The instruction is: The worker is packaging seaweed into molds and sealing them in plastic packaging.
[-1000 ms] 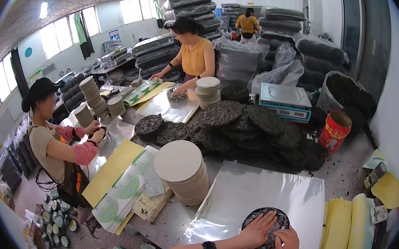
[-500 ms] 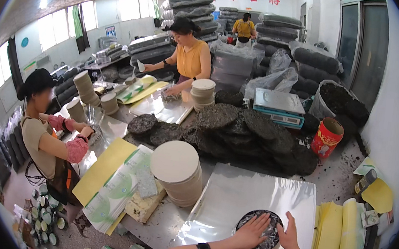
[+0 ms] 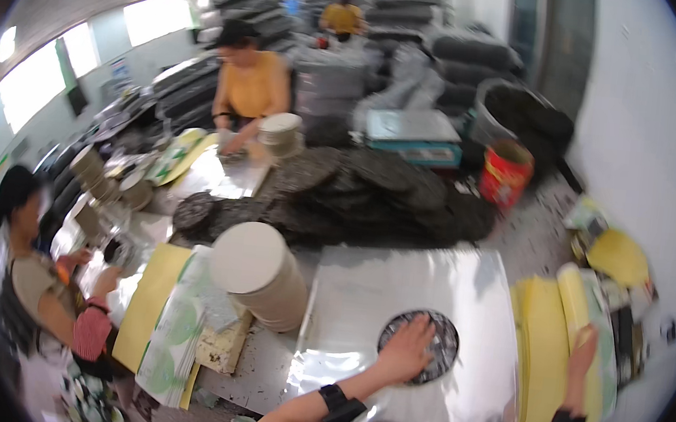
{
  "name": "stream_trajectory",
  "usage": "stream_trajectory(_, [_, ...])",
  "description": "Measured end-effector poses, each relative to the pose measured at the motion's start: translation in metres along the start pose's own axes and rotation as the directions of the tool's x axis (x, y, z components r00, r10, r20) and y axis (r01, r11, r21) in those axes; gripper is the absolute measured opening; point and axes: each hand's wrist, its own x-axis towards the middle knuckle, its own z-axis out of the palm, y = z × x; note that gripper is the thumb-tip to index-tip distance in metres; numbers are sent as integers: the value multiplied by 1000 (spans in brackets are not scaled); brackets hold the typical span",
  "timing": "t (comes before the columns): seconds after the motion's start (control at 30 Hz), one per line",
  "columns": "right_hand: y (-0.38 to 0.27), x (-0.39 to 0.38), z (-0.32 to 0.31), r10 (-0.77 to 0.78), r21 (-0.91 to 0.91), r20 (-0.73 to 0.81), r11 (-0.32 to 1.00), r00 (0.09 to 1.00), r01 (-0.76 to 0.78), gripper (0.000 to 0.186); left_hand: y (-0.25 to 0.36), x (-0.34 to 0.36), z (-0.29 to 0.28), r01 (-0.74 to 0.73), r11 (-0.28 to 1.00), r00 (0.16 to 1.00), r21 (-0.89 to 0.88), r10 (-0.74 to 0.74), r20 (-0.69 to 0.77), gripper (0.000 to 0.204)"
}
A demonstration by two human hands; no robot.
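My left hand lies flat with fingers stretched over a dark round cake, flaky like dried seaweed. A thin dark rim surrounds the cake, which rests on a shiny silver sheet before me. Off to the right, my right hand has its fingers closed at the curled end of a yellow sheet. That sheet belongs to a stack of yellow and pale green sheets beside the silver one. Motion blurs the right fingertips somewhat.
A tall stack of pale discs stands left of the silver sheet, near printed green-and-white sheets. Behind lies a heap of dark round cakes, with a scale and red bucket beyond. Two co-workers work at the table's left side.
My right hand has left the cake's edge and moved right to the yellow sheets. My left hand stays on the cake. The view has turned right and down.
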Motion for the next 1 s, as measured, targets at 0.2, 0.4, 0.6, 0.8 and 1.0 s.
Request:
stream_trajectory(0.2, [99,-63,-75,-272,-188,635,853,723,487,30,-4,4,-7,8,997,1000,73,-7,-5,64])
stream_trajectory(0.4, [-1,-99,-35,213,-51,293,977,932,-208,48,0,7,-5,-32,993,991,116,16,135,64])
stream_trajectory(0.6, [14,-184,-55,100,-36,280,995,955,-94,42,7,6,-10,11,987,985,158,-38,168,64])
stream_trajectory(0.8, [85,-121,-129,-61,-641,120,758,991,125,31,11,10,-10,-19,986,984,163,-11,180,63])
stream_trajectory(1.0, [101,-126,-114,295,-69,-135,950,946,-306,19,9,10,-12,3,985,980,175,-37,194,60])
